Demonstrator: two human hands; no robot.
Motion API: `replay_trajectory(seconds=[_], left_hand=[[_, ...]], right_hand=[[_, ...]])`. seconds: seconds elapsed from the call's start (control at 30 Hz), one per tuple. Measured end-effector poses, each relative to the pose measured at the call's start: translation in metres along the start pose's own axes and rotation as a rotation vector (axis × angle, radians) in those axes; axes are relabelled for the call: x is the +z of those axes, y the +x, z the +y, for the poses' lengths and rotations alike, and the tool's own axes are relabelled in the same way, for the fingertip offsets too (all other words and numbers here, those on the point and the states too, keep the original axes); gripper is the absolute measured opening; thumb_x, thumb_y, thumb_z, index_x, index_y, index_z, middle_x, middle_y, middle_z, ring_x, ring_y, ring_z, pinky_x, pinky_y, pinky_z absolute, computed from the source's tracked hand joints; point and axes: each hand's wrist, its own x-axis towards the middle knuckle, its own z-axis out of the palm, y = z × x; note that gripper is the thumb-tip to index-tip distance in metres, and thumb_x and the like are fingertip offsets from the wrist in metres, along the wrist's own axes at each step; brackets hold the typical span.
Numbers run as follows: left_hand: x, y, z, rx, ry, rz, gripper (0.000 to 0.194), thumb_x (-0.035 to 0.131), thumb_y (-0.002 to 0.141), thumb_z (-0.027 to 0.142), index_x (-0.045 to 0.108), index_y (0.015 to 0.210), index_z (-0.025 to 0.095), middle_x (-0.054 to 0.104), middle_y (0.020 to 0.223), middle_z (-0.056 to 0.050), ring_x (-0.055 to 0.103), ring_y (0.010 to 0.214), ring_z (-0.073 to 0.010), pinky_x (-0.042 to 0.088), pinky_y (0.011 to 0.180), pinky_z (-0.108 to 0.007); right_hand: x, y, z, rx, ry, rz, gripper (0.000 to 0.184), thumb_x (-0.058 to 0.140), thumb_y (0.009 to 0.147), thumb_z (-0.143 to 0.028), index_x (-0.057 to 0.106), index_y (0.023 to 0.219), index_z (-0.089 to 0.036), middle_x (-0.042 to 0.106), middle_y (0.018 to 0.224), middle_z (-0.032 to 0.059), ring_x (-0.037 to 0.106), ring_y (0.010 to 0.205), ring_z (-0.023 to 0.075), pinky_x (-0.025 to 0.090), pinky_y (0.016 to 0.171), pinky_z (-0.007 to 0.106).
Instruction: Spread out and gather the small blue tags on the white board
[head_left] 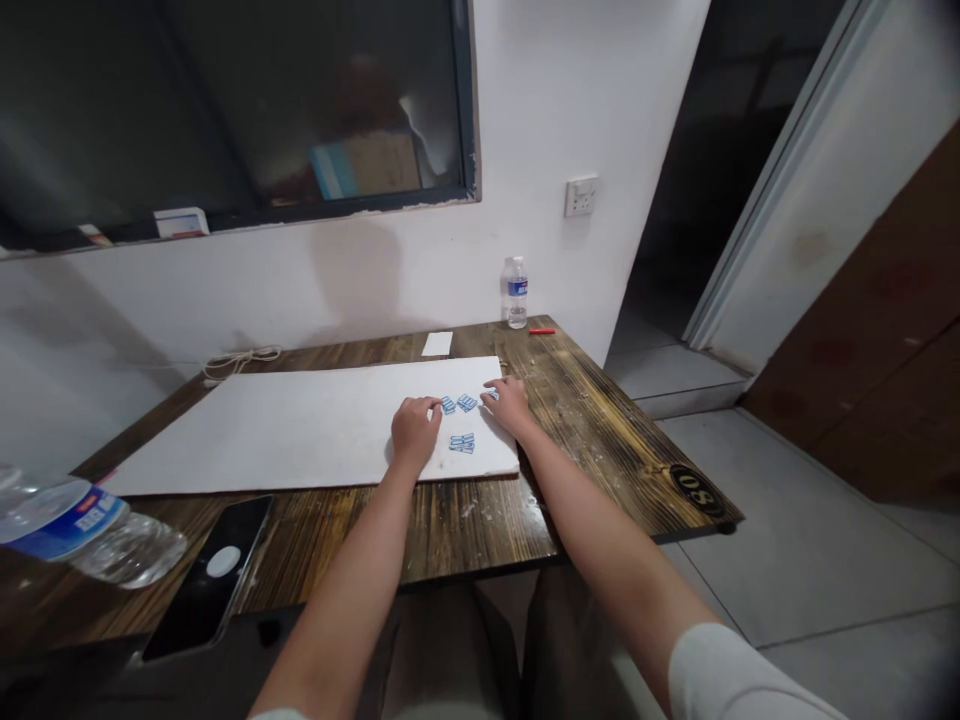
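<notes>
On the right part of a white board (315, 425) lie small clusters of thin blue looped pieces, which look like paper clips but are too small to be sure. One cluster (448, 405) touches or nearly touches the fingertips of my left hand (415, 432), whose fingers are curled and pinched together. Another cluster (466, 402) sits between my hands. A further cluster (462, 442) is nearer the board's front edge. My right hand (510, 403) rests at the board's right edge, thumb and forefinger apart around a partly hidden blue cluster (493, 394).
The dark wooden table (600, 480) bears a large water bottle (90, 530) and a phone (210, 575) at front left. Toward the back are a small bottle (517, 292), a red pen (541, 331), a white card (437, 344) and a coiled cord (240, 362). A wall stands behind.
</notes>
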Motion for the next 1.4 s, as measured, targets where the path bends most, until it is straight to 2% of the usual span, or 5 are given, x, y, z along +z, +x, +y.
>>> replay_trajectory(seconds=[0.1,0.23,0.47,0.67,1.4], left_hand=[[-0.001,-0.001,0.000,-0.004,-0.006,0.006,0.020,0.052,0.089,0.024,0.072,0.092,0.023,0.074,0.093,-0.004,0.060,0.094,-0.0236,0.046,0.084,-0.035],[0.000,-0.001,-0.001,-0.019,0.004,0.003,0.020,0.052,0.089,0.024,0.072,0.092,0.023,0.074,0.094,-0.004,0.060,0.095,-0.0236,0.046,0.084,-0.035],[0.001,-0.001,-0.001,-0.048,0.010,0.006,0.020,0.052,0.089,0.024,0.072,0.092,0.024,0.074,0.094,-0.003,0.061,0.095,-0.0235,0.046,0.081,-0.034],[0.000,-0.003,-0.001,-0.068,-0.012,0.001,0.020,0.053,0.088,0.025,0.072,0.092,0.024,0.073,0.093,-0.004,0.061,0.092,-0.0222,0.046,0.078,-0.033],[0.000,-0.002,0.002,-0.079,-0.023,-0.035,0.021,0.052,0.088,0.026,0.072,0.094,0.025,0.073,0.095,-0.003,0.064,0.087,-0.0207,0.046,0.076,-0.031]], right_hand=[[0.000,-0.001,0.000,0.091,-0.049,0.058,0.044,0.062,0.085,-0.041,0.062,0.123,-0.020,0.055,0.125,0.0129,0.046,0.116,0.0288,0.035,0.097,0.037],[-0.004,-0.005,-0.003,0.131,-0.142,0.030,0.056,0.066,0.081,-0.048,0.058,0.126,-0.015,0.058,0.123,0.0176,0.048,0.116,0.0323,0.036,0.096,0.040],[-0.010,-0.001,-0.003,0.188,-0.155,-0.024,0.045,0.064,0.080,-0.046,0.068,0.112,-0.014,0.065,0.115,0.0173,0.057,0.109,0.0307,0.041,0.090,0.036],[-0.010,0.000,0.001,0.178,-0.176,-0.037,0.038,0.058,0.083,-0.038,0.071,0.110,-0.015,0.067,0.111,0.0174,0.060,0.106,0.0295,0.043,0.086,0.033],[-0.008,0.003,0.006,0.259,-0.087,-0.007,0.039,0.069,0.079,-0.039,0.073,0.110,-0.014,0.071,0.110,0.0160,0.064,0.106,0.0271,0.044,0.087,0.031]])
